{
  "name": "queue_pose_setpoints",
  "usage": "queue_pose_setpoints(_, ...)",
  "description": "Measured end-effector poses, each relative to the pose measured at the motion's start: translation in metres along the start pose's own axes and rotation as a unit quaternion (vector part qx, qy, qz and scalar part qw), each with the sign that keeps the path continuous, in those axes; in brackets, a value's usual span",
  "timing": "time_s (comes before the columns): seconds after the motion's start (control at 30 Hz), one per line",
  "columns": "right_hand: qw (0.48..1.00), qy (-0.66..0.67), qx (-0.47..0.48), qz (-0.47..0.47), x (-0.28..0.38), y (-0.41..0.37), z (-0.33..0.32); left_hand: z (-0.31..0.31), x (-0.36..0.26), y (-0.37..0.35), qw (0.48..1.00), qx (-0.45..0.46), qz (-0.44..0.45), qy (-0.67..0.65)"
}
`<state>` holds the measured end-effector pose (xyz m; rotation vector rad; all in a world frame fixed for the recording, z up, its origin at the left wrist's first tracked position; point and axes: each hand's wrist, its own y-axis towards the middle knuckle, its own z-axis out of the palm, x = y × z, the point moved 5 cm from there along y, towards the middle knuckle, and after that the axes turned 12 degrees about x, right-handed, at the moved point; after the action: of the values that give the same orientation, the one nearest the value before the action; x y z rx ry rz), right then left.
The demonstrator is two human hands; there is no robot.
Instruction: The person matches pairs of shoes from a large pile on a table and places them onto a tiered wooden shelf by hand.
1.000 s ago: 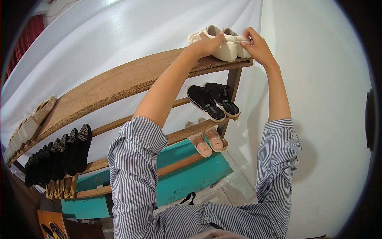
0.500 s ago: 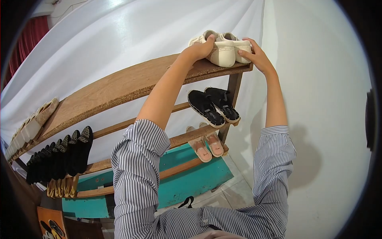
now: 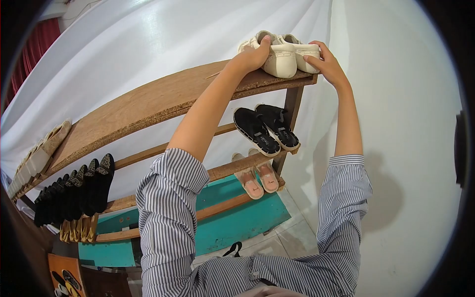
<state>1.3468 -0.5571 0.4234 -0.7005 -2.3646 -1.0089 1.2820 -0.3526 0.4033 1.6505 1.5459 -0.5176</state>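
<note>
A pair of white shoes (image 3: pixel 280 62) stands side by side at the right end of the wooden top shelf (image 3: pixel 143 106), heels toward me. My left hand (image 3: pixel 256 54) grips the left shoe, its thumb up by the shoe's opening; its other fingers are mostly hidden. On the far side of the pair, my right hand (image 3: pixel 326 63) holds the right shoe between thumb and fingers. Directly below, black slip-on shoes (image 3: pixel 257 131) rest on the middle rack, and pink-soled sandals (image 3: pixel 250 184) lie on the lower one.
Several beige shoes (image 3: pixel 47 148) line the top shelf's left end. Below them are several black shoes (image 3: pixel 103 185) and gold shoes (image 3: pixel 86 228). An orange-brown board (image 3: pixel 62 265) with footwear is at the lower left. A white wall (image 3: pixel 405 123) rises on the right.
Both hands and the shelf appear slightly higher in view. My right hand has shifted a little to the right, still on the right shoe.
</note>
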Motion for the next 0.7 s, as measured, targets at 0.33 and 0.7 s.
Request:
queue_pose_setpoints(0.33,0.999,-0.011,-0.033,0.001,-0.001,0.003,0.007,-0.004,-0.003,-0.007,0.999,0.037,-0.028,-0.026)
queue_pose_setpoints(0.7,0.928,-0.203,-0.175,-0.26,0.167,0.001,0.107,-0.103,0.015,-0.143,0.986,-0.132,-0.076,0.066)
